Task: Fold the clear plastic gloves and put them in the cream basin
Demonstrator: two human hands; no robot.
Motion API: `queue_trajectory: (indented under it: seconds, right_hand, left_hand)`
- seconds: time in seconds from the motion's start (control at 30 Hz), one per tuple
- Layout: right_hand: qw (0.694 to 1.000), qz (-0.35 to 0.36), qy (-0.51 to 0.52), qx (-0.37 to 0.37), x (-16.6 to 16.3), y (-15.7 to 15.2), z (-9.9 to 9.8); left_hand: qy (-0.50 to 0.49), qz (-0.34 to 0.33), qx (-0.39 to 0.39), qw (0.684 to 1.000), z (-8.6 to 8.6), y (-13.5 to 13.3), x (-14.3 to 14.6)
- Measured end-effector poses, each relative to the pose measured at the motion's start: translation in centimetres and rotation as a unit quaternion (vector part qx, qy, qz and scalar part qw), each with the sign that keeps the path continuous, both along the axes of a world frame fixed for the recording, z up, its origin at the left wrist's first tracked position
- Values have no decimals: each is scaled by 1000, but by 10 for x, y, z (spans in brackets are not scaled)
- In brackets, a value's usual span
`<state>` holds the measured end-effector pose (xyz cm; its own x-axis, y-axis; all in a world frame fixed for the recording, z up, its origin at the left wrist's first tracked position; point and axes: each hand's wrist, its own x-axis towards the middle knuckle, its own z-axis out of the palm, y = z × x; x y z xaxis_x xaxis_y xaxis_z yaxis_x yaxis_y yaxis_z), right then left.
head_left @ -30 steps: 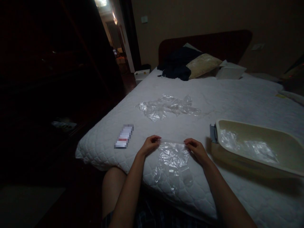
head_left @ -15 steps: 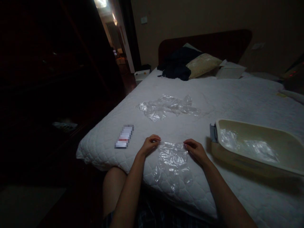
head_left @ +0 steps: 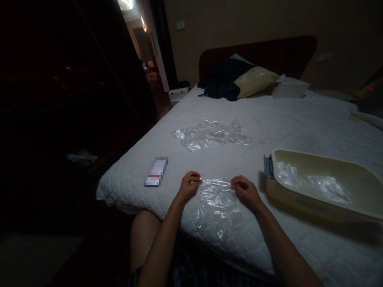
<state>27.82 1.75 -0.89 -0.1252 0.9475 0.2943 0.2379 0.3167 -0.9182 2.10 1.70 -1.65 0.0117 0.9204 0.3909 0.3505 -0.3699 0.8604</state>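
A crinkled clear plastic bag [head_left: 220, 205] lies over the near edge of the white quilted bed [head_left: 257, 129]. My left hand [head_left: 189, 185] pinches its upper left corner between thumb and fingers. At the upper right corner, my right hand [head_left: 245, 188] grips it the same way. Between the two hands the bag's top edge is stretched nearly straight, while the lower part spreads loosely toward my lap. Farther up the bed rests a heap of crumpled clear plastic bags [head_left: 209, 134].
Right of my hands stands a cream plastic bin [head_left: 323, 211] with a grey latch, holding clear plastic. A phone [head_left: 156, 172] lies to the left. Dark clothing [head_left: 224, 79], a beige pillow [head_left: 257, 81] and a white box [head_left: 291, 88] are near the headboard [head_left: 287, 48].
The bag's top edge is drawn tighter and its creases have shifted. Both hands stay in nearly the same place, still pinching the corners.
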Motion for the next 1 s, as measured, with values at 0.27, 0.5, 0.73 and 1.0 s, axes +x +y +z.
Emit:
queue_trajectory:
  seconds: [0.27,0.5,0.73,1.0]
  right_hand:
    - [992,-20,-117,35,-4,-6,2]
    - [990,-24,-131,44,-10,-10,5]
    - [997,-34,-70,13,-5,-5,2]
    - [996,-67,-63,22,-4,-5,-1]
  left_hand:
    - [74,43,-3,996,6,-9,5]
    - [98,20,7,995,8,-12,7]
    - [90,5,3,996,10,-14,8]
    - [21,42,1,999,16,-20,5]
